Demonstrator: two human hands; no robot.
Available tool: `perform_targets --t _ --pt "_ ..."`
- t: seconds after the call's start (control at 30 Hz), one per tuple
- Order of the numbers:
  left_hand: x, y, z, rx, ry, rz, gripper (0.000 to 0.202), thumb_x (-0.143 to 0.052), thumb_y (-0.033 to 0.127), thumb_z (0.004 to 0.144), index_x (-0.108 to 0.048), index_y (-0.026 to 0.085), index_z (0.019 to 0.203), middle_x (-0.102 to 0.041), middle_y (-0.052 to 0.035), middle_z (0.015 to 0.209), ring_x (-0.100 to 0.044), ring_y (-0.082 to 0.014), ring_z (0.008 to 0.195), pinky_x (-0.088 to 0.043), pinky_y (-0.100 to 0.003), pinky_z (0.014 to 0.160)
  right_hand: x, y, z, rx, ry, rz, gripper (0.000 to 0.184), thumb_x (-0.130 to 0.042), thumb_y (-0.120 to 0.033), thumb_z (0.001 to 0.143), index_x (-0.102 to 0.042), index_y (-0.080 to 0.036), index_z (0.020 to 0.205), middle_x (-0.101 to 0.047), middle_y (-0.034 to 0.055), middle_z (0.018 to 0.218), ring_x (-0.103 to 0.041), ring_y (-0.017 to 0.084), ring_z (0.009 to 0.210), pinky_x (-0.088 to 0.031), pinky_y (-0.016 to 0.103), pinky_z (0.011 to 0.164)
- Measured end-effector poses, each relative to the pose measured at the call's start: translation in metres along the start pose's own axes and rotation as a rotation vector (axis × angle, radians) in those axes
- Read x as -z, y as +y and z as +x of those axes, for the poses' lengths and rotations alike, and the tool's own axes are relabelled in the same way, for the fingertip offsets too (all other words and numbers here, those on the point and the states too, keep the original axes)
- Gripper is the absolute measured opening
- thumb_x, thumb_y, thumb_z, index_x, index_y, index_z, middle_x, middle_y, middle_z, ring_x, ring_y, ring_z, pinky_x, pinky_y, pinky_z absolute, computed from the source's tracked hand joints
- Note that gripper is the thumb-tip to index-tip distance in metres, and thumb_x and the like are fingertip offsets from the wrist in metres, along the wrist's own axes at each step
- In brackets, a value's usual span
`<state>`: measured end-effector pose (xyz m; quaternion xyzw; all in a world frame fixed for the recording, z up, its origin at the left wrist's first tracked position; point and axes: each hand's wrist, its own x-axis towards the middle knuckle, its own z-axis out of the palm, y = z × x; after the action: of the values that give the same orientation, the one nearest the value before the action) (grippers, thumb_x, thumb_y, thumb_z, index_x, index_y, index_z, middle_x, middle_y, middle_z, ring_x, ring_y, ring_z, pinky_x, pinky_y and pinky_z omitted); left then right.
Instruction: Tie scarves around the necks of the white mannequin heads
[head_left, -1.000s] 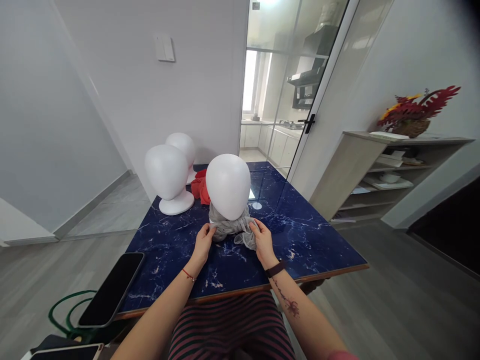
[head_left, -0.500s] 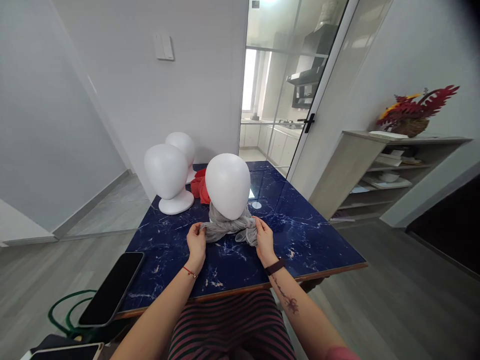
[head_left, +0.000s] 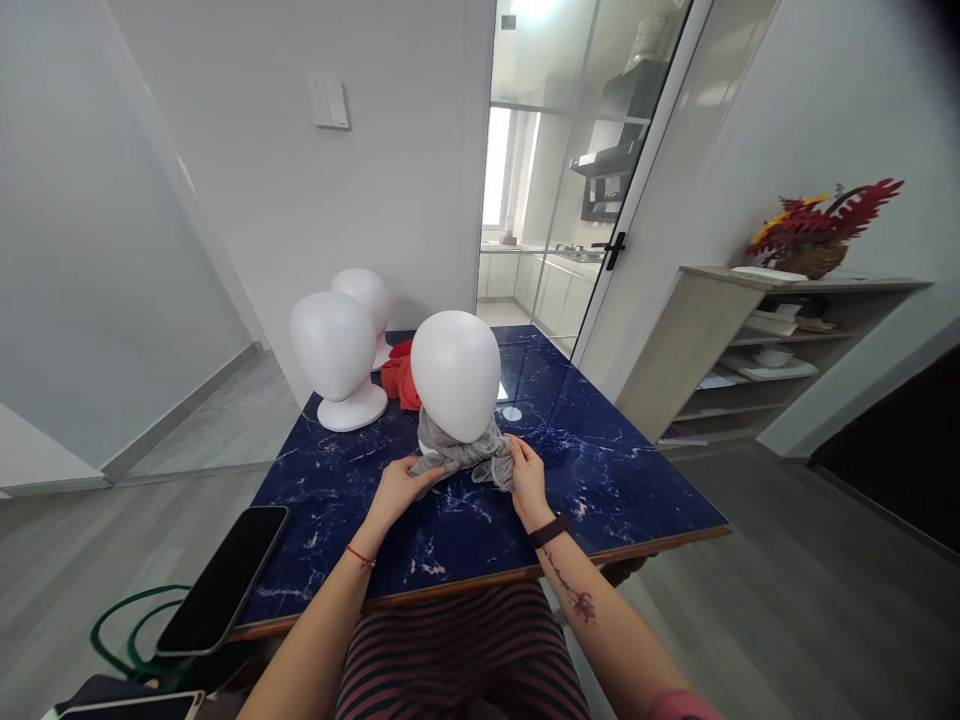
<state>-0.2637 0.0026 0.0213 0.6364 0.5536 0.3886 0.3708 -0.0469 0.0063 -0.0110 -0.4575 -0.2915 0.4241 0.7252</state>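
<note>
Gray scarf lies bunched between left grip and right grip.

White heads, red cloth on blue table

Ref. pt: near dummy head, stood on tbl. Scarf round its neck. Rel. to it: cloth just behind-L; 2nd head L; 3rd head further behind-L; phone front-L; shelf unit well R, w/ basket on top; door behind-R.
</note>
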Motion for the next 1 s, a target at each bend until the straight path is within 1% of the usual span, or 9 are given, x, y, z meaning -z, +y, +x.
perform_targets --t 0.07,0.13,0.17,0.23,0.37,0.53,0.67,0.83,1.0 --pt "0.005 -0.002 -0.002 -0.029 -0.013 0.147 0.025 -0.073 0.041 0.061 -0.065 0.018 0.054 -0.052 0.0009 0.046 -0.044 -0.0127 0.045 -0.027 -0.023 0.048 0.0 0.001 0.0 0.011 -0.005 -0.018 0.04 -0.064 -0.047 0.069 -0.067 -0.013 0.089 -0.069 0.0093 0.093 -0.062 0.019 0.084 -0.048 0.032 0.078" --pt "0.007 -0.001 -0.005 -0.138 0.086 0.208 0.024 -0.073 0.034 0.061 -0.06 0.019 0.046 -0.052 -0.0004 0.048 -0.047 -0.0139 0.05 -0.03 -0.024 0.052 -0.001 0.0 -0.001 0.031 -0.007 -0.038 0.041 -0.063 -0.048 0.07 -0.067 -0.013 0.091 -0.069 0.0097 0.095 -0.062 0.019 0.085 -0.048 0.032 0.079" --pt "0.007 0.002 -0.006 -0.192 0.113 0.182 0.023 -0.073 0.031 0.06 -0.058 0.019 0.046 -0.055 -0.0019 0.053 -0.05 -0.0149 0.055 -0.033 -0.024 0.054 -0.001 -0.001 -0.002 0.045 -0.011 -0.052 0.041 -0.063 -0.048 0.071 -0.067 -0.013 0.092 -0.069 0.0097 0.097 -0.062 0.019 0.086 -0.048 0.032 0.079" --pt "0.004 0.01 -0.009 -0.208 0.025 0.028 0.02 -0.072 0.03 0.061 -0.06 0.018 0.051 -0.06 -0.0046 0.064 -0.054 -0.0154 0.062 -0.037 -0.024 0.057 -0.002 -0.003 -0.004 0.077 -0.038 -0.092 0.041 -0.063 -0.046 0.071 -0.067 -0.013 0.095 -0.068 0.0096 0.099 -0.061 0.019 0.089 -0.047 0.032 0.082" --pt "-0.008 0.018 -0.011 0.094 -0.228 -0.43 0.026 -0.064 0.041 0.071 -0.058 0.017 0.08 -0.057 0.001 0.057 -0.037 -0.0064 0.038 -0.023 -0.019 0.04 -0.002 -0.004 -0.005 0.101 -0.076 -0.157 0.042 -0.068 -0.042 0.068 -0.066 -0.013 0.098 -0.068 0.0099 0.099 -0.061 0.019 0.089 -0.046 0.033 0.083" --pt "-0.013 0.005 -0.007 0.212 -0.099 -0.654 0.037 -0.07 0.046 0.063 -0.047 0.018 0.073 -0.041 0.0098 0.048 -0.021 -0.001 0.032 -0.008 -0.018 0.036 0.001 -0.001 -0.002 0.067 -0.023 -0.161 0.041 -0.069 -0.04 0.066 -0.067 -0.012 0.097 -0.068 0.0108 0.099 -0.061 0.019 0.088 -0.045 0.034 0.084" --pt "-0.002 -0.001 -0.002 0.18 -0.059 -0.518 0.034 -0.073 0.043 0.061 -0.054 0.017 0.073 -0.043 0.0086 0.048 -0.028 -0.0038 0.036 -0.017 -0.019 0.037 0.0 -0.002 -0.001 0.061 -0.003 -0.153 0.041 -0.069 -0.04 0.065 -0.068 -0.012 0.094 -0.069 0.0108 0.098 -0.061 0.02 0.088 -0.046 0.034 0.083" --pt "0.003 0.003 0.001 -0.076 -0.114 -0.152 0.023 -0.08 0.023 0.046 -0.067 0.016 0.065 -0.063 -0.0012 0.066 -0.054 -0.0156 0.062 -0.042 -0.025 0.059 -0.001 -0.002 -0.001 0.052 -0.002 -0.123 0.041 -0.069 -0.04 0.064 -0.068 -0.012 0.094 -0.068 0.011 0.099 -0.061 0.02 0.088 -0.046 0.034 0.083" --pt "-0.014 0.007 -0.002 -0.173 -0.083 -0.244 0.025 -0.069 0.029 0.065 -0.071 0.017 0.086 -0.068 -0.0054 0.085 -0.059 -0.0203 0.079 -0.044 -0.029 0.076 -0.001 0.0 -0.002 0.058 -0.06 -0.15 0.04 -0.067 -0.041 0.067 -0.067 -0.013 0.096 -0.068 0.0105 0.099 -0.061 0.02 0.089 -0.046 0.035 0.084"
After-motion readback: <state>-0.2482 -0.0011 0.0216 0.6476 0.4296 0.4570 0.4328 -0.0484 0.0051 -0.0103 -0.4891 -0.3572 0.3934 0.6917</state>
